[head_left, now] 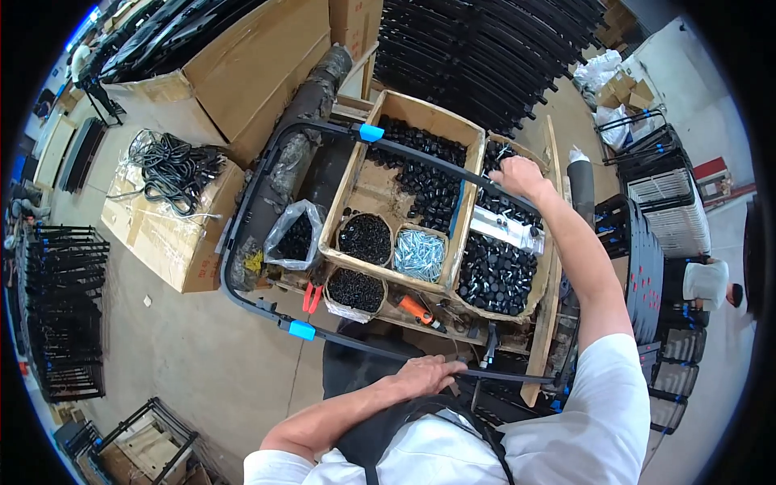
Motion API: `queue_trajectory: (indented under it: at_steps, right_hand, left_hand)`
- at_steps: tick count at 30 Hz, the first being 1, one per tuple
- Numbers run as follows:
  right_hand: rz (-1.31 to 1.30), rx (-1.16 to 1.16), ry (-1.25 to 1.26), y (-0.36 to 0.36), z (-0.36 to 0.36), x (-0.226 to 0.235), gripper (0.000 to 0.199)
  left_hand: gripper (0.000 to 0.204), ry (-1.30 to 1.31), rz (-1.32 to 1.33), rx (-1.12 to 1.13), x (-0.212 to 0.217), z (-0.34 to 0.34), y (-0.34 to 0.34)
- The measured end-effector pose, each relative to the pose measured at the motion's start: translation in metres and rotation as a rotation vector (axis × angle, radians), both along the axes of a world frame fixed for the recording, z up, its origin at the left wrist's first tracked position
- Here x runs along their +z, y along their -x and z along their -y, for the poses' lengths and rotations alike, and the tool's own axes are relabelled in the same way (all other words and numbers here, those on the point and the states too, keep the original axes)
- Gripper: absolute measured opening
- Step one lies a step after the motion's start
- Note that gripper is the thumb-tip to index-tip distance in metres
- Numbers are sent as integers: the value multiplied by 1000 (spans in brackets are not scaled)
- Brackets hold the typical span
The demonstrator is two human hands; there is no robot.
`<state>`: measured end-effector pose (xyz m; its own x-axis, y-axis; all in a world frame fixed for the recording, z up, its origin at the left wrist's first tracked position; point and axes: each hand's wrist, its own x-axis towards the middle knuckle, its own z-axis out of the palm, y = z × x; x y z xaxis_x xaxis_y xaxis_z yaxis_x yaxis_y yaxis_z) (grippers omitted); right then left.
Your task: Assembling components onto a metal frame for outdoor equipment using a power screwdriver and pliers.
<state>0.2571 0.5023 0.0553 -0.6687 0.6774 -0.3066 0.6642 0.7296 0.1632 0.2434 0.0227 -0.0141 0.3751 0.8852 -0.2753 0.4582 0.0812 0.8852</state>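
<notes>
A long black frame (343, 338) with rounded corners and blue pieces on its bars lies across several parts boxes. My left hand (424, 376) is closed round its near bar, close to my body. Stretched out to the far right, my right hand (521, 175) is at the far bar, above a box of black round-headed parts (495, 279). Its fingers are bent together, and what they hold, if anything, is hidden. Inside the frame's outline stands a wooden box (373, 194) with black caps (428, 182) and a small carton of silver screws (419, 255).
Round tubs of small black screws (356, 291), a plastic bag (295, 234), red-handled pliers (312, 297) and an orange power tool (420, 310) lie about the bench. Left stands a carton with coiled black cables (174, 171). Stacked black frames (485, 48) rise behind; other people are farther off.
</notes>
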Motion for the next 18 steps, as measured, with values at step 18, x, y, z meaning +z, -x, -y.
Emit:
queue_trajectory:
  at_steps: [18]
  right_hand:
    - [-99, -168, -149, 13, 12, -2, 53]
  left_hand:
    - [44, -218, -8, -125, -26, -3, 31]
